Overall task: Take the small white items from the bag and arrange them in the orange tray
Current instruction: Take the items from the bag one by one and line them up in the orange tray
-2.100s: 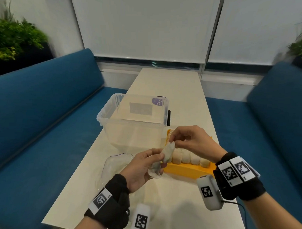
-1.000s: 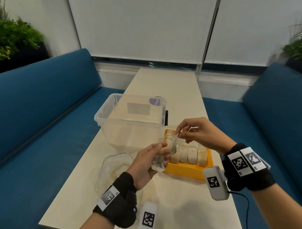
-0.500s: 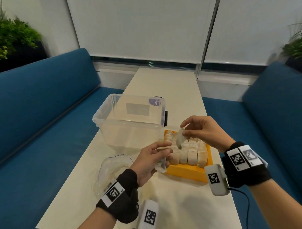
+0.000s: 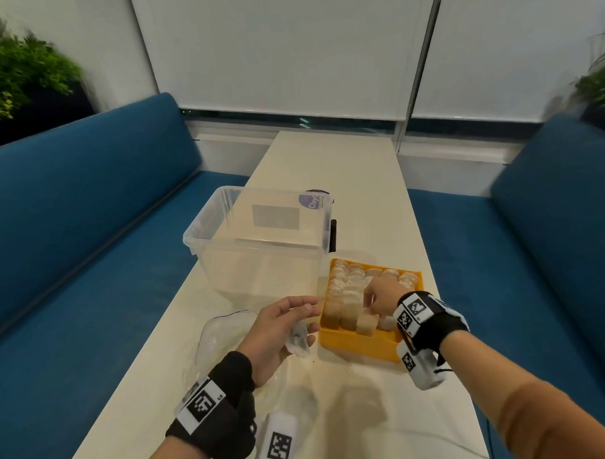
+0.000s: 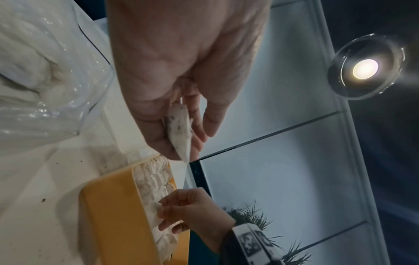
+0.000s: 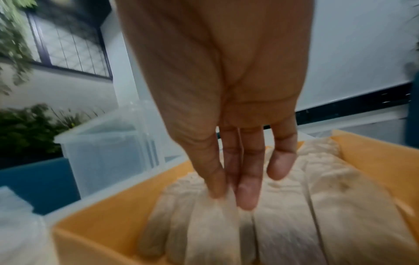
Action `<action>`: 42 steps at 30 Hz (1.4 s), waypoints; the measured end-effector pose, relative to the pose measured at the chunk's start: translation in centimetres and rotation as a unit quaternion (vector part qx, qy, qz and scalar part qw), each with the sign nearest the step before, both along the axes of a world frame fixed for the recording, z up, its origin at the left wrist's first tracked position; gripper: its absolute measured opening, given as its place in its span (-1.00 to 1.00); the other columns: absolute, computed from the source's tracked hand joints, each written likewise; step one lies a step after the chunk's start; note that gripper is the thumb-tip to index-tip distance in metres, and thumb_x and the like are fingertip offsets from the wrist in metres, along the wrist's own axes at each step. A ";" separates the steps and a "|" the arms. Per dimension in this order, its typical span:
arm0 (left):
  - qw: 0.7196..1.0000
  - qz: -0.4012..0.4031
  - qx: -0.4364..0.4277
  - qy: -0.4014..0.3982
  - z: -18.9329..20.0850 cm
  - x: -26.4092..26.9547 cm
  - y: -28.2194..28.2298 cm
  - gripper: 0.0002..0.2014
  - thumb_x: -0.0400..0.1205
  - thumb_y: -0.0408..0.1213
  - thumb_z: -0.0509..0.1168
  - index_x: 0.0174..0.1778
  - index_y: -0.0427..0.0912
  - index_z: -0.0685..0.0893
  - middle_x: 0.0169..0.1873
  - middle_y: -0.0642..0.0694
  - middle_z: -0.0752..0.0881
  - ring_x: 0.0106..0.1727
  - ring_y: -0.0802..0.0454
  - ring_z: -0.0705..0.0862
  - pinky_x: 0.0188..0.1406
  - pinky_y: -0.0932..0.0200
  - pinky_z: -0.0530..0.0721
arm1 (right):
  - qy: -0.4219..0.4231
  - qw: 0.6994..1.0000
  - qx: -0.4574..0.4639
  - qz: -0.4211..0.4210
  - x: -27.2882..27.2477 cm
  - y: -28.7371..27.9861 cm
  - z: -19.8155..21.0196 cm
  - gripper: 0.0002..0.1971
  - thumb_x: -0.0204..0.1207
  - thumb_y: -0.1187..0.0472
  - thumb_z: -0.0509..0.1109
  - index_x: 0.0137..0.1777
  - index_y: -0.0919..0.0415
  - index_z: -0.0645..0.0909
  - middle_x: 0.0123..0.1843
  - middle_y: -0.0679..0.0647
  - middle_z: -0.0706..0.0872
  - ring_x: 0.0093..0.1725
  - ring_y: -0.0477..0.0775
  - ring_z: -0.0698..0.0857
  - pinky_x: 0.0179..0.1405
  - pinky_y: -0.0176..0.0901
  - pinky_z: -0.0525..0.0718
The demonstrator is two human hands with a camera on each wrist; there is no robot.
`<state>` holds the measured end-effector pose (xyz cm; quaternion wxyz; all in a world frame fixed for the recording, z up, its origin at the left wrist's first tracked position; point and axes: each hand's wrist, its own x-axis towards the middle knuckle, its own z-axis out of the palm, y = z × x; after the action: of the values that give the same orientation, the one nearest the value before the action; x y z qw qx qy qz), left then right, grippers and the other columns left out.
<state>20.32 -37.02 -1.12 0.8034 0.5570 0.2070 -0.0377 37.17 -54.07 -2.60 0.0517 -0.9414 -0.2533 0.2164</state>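
Observation:
The orange tray sits on the table, right of centre, with rows of small white items standing in it. My right hand reaches down into the tray. Its thumb and fingers pinch the top of one white item set among the rows; the right hand looks the same in the wrist view. My left hand hovers just left of the tray and holds another white, speckled item between thumb and fingers. The clear bag lies crumpled on the table under my left wrist.
An open clear plastic box stands directly behind the bag and touches the tray's left rear corner. The narrow cream table runs away from me between two blue sofas. Dark crumbs dot the tabletop near the tray.
My right hand drew a white item away from my left hand, carried it over the tray and lowered it into the rows. My left hand stayed beside the tray, still holding an item.

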 end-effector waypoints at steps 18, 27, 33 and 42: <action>0.980 0.055 -0.189 0.041 1.2 1.5 -0.7 -0.55 0.75 0.03 0.10 0.34 -0.23 0.60 0.18 -0.27 0.71 0.00 -0.12 0.77 0.05 -0.01 0.71 | -0.029 0.950 0.276 0.145 -10.2 0.7 5.7 -0.69 0.46 0.15 0.39 0.19 -0.13 0.62 0.00 -0.09 0.59 -0.14 -0.14 0.60 -0.11 -0.38 0.58; 0.975 0.031 -0.218 0.043 1.4 1.6 -1.6 -0.64 0.77 -0.19 0.12 0.26 -0.41 0.61 -0.01 -0.34 0.69 -0.11 -0.10 0.73 -0.12 0.05 0.79 | -0.119 0.934 0.327 0.077 -8.3 0.0 7.7 -0.93 0.54 0.21 0.39 -0.07 0.11 0.71 -0.19 -0.13 0.69 -0.26 -0.26 0.57 -0.20 -0.47 0.51; 0.972 0.024 -0.231 0.030 1.9 1.6 -1.8 -0.70 0.77 -0.25 0.11 0.10 -0.39 0.67 -0.05 -0.35 0.76 -0.15 -0.14 0.75 0.13 -0.02 0.66 | -0.068 0.955 0.236 0.167 -9.7 -0.1 7.0 -0.74 0.42 0.15 0.49 0.11 -0.02 0.70 -0.03 -0.03 0.54 -0.23 -0.14 0.49 -0.16 -0.20 0.55; 0.985 -0.063 -0.154 -0.045 1.7 0.9 -1.6 -0.67 0.63 -0.56 0.24 0.32 -0.36 0.59 0.13 -0.36 0.76 0.05 -0.15 0.78 0.13 -0.02 0.76 | -0.051 0.923 0.367 0.107 -7.2 -1.3 10.0 -0.79 0.43 0.48 0.44 -0.15 0.17 0.80 -0.08 0.02 0.68 -0.10 -0.06 0.70 -0.02 -0.38 0.67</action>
<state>21.18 -38.61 0.57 0.8842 0.4395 0.1266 -0.0944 29.99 -55.41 7.37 0.3572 -0.8337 -0.4164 0.0638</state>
